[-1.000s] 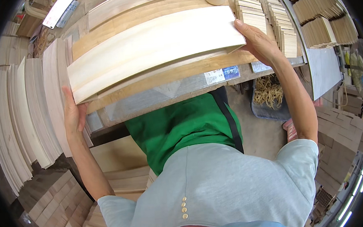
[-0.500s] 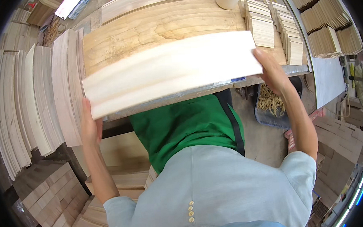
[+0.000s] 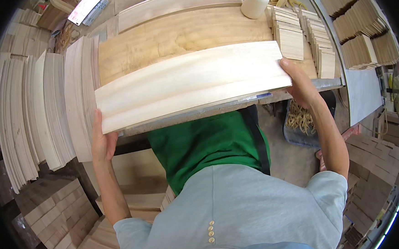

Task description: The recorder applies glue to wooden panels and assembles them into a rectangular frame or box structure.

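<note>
A long, pale wooden board (image 3: pixel 192 81) spans the near side of the workbench, held between both my hands at its short ends. My left hand (image 3: pixel 103 141) grips the left end, with the thumb along the edge and the fingers underneath. At the right end, my right hand (image 3: pixel 299 82) has its thumb near the upper corner, and its other fingers are hidden below the board. Behind the board lies a wider yellowish wooden panel (image 3: pixel 180 32) on the bench. Whether the board touches that panel I cannot tell.
A white glue bottle with a red cap (image 3: pixel 255 3) stands at the back right, beside rows of small wooden slats (image 3: pixel 289 39). Stacks of long boards (image 3: pixel 54 110) line the left. Rubber bands fill a dark bin (image 3: pixel 307 124) below right. Another narrow board (image 3: pixel 178 3) lies at the back.
The board and both hands sit slightly lower in the picture, as does the whole bench. The board is less blurred. Both hands keep hold of its ends.
</note>
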